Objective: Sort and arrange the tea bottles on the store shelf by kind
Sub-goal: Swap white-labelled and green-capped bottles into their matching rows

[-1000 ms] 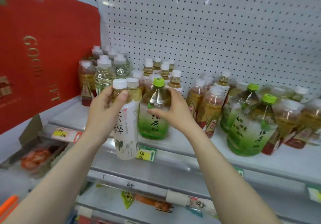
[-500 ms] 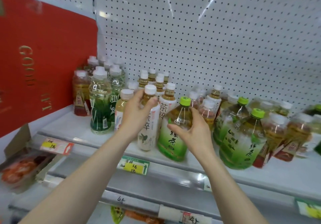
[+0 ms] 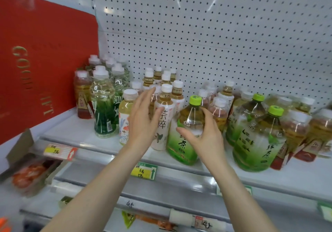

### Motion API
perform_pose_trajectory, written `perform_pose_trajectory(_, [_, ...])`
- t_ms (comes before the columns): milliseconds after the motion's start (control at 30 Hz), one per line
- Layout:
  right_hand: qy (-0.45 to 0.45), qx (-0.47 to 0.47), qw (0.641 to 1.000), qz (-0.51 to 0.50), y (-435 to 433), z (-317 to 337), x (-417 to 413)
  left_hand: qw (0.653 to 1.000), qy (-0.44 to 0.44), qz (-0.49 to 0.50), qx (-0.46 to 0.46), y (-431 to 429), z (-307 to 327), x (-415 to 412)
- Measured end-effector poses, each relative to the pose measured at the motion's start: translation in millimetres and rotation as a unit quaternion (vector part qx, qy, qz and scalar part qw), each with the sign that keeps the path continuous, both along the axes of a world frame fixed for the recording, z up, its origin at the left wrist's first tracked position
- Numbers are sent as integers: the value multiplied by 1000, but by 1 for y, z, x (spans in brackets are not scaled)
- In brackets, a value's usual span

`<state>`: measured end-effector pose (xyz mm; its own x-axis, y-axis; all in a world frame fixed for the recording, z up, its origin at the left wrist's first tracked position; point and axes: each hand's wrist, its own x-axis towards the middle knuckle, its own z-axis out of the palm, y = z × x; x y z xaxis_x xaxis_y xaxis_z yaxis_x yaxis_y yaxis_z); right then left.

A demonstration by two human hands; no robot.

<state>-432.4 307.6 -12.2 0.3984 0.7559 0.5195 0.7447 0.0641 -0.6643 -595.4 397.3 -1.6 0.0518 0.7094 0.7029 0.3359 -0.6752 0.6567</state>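
Observation:
A white-labelled tea bottle (image 3: 162,123) with a white cap stands upright near the shelf's front edge. My left hand (image 3: 143,123) is open just to its left, fingers spread, thumb against the label. Right beside it stands a large green-capped green tea bottle (image 3: 186,136). My right hand (image 3: 203,134) wraps this bottle from the right, thumb across the front. Two more green-capped bottles (image 3: 258,141) stand further right. Behind the hands are several white-capped tea bottles (image 3: 158,77).
Clear bottles with green labels (image 3: 103,109) and a red-labelled one (image 3: 82,96) stand at the left, by a red panel (image 3: 45,55). Amber bottles (image 3: 298,132) crowd the right. The white shelf (image 3: 71,131) has yellow price tags (image 3: 143,171). A cardboard box (image 3: 30,174) sits lower left.
The left hand set the white-labelled bottle down on the shelf and let go, its fingers now spread. The right hand shifted the green tea bottle right, next to it.

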Motion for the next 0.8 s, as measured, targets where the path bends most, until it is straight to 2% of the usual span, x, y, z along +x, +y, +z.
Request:
perform_pose_trajectory(67, [24,9,1000,8,0,-3,-1,996,-1,77,42,-4,-12,-17])
perform_pose_trajectory(167, [74,23,997,10,0,-6,-4,991,-13,121,-49,4,-26,-40])
perform_pose_trajectory(233, [100,30,995,8,1,-8,-7,986,5,110,-125,15,-31,-49])
perform_pose_trajectory(367, [126,34,991,10,2,-8,-10,982,3,40,-184,26,-32,-52])
perform_pose_trajectory(600, [146,60,987,11,-4,13,-11,988,-65,8,-139,-4,-21,-59])
perform_pose_trajectory(800, [157,91,983,15,-45,43,9,984,-109,-58,-126,-51,7,-39])
